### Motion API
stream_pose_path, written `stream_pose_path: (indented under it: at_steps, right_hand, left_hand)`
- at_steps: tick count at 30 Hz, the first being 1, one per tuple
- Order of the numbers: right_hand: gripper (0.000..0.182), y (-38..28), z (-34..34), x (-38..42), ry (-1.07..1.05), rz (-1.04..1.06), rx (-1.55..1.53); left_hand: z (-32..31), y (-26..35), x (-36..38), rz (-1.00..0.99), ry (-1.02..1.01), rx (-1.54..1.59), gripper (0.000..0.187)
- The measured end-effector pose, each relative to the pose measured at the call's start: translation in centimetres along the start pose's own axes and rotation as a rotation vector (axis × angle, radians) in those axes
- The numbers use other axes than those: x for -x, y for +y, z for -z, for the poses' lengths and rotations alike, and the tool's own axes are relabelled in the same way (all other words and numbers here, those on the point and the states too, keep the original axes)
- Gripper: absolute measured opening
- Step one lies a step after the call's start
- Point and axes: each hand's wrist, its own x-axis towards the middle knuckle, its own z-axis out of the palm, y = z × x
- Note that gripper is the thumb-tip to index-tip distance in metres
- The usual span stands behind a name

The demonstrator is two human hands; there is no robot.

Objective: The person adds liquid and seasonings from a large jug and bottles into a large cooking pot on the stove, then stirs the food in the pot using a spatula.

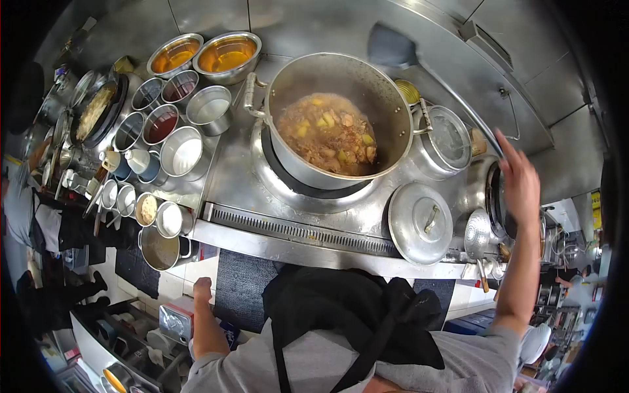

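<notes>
My right hand [522, 187] is wrapped round the long metal handle of a cooking shovel [392, 47]. Its wide dark blade is slightly blurred and stands in the air beyond the right back rim of the pot. The large two-handled pot [321, 175] sits on a round burner, with steam over a brown stew [327, 134] of chunks and yellowish pieces. Low at my left side, in front of the stove edge, my left hand [202, 288] is closed like a fist, with nothing visible in it. A round metal lid [419, 226] lies right of the pot.
Left of the pot stand two bowls of orange liquid [226, 54] and several metal containers, one with white contents [181, 152]. To the right are a covered pot [447, 139] and a perforated ladle [479, 230]. People stand at the far left. A pot [159, 250] sits below the counter.
</notes>
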Motion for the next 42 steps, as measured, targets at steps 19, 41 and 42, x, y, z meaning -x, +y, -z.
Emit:
stream_pose_path:
  at_steps: [19,41,42]
  right_hand:
    - [0.042,-25.4,-7.0,-17.9,-0.631,0.245,0.863]
    - [0.026,-23.9,-12.2,-18.3,-0.653,0.390,0.899]
    - [0.026,-23.8,-13.6,-18.9,-0.662,0.433,0.945]
  left_hand:
    - [-1.1,-5.1,4.9,0.592,-0.352,0.276,0.028]
    - [-1.1,10.1,-3.6,0.133,-0.315,0.117,0.021]
    - [-1.5,10.2,-3.5,0.097,-0.325,0.094,0.021]
